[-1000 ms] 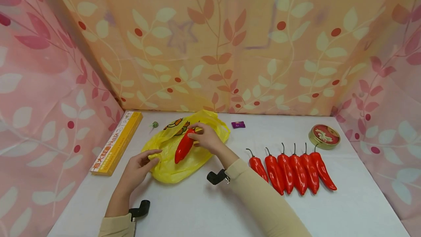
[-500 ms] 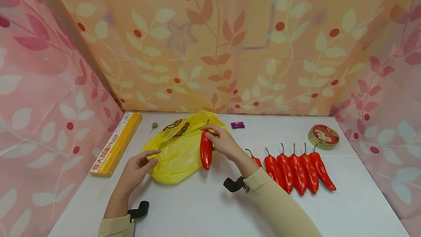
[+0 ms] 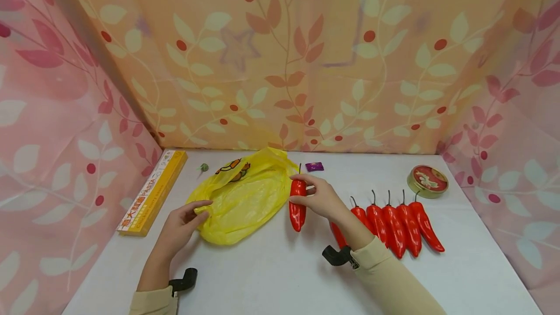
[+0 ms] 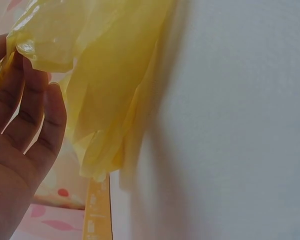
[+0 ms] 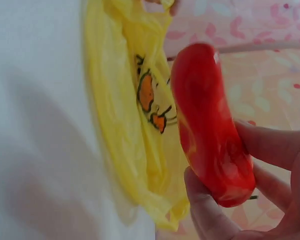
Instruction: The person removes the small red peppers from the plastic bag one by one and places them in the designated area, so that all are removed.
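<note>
My right hand [image 3: 321, 197] pinches a red chili pepper [image 3: 298, 205] near its stem end, held above the table just right of the yellow plastic bag [image 3: 249, 198]. The right wrist view shows the pepper [image 5: 210, 125] between thumb and fingers, with the bag [image 5: 110, 100] behind it. At the bag's left edge, my left hand [image 3: 181, 227] pinches the thin plastic; the left wrist view shows the film [image 4: 45, 50] between thumb and fingertips. The bag's mouth lies spread. Several more red chili peppers [image 3: 395, 232] lie in a row at the right, partly hidden by my right forearm.
A yellow pasta box [image 3: 153, 193] lies at the left. Behind the bag are a small green item [image 3: 204, 167] and a purple wrapped packet [image 3: 314, 166]. A round red-and-gold tin [image 3: 428, 181] stands at the back right. Patterned cloth walls [image 3: 280, 62] enclose the white table [image 3: 267, 276].
My right hand has carried the pepper rightward from above the bag to beside it, and the pepper now hangs more upright. My left hand stays at the bag's edge.
</note>
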A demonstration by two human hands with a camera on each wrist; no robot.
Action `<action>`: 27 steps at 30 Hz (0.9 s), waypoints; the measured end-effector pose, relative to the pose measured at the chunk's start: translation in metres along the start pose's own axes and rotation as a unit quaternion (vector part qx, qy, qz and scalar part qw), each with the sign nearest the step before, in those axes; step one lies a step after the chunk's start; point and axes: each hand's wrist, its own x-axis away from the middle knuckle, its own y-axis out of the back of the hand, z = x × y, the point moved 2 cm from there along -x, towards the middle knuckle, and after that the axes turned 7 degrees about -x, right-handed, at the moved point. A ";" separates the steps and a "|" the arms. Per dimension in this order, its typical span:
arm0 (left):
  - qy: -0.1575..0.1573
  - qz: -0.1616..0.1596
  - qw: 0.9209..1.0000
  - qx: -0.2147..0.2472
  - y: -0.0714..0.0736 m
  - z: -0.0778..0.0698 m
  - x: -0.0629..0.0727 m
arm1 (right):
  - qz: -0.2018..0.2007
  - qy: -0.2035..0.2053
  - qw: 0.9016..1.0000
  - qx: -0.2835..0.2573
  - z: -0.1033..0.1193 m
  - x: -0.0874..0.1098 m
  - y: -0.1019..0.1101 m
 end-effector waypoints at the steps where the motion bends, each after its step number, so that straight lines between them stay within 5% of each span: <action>1: 0.000 0.001 1.000 0.000 0.000 0.000 0.000 | -0.005 0.000 1.000 0.013 -0.002 0.003 0.002; 14: 0.000 0.003 1.000 -0.002 0.000 0.000 -0.001 | -0.029 -0.003 0.990 0.137 -0.031 0.031 0.024; 27: 0.005 0.011 1.000 -0.004 -0.002 0.002 -0.002 | -0.024 -0.004 0.964 0.265 -0.049 0.040 0.026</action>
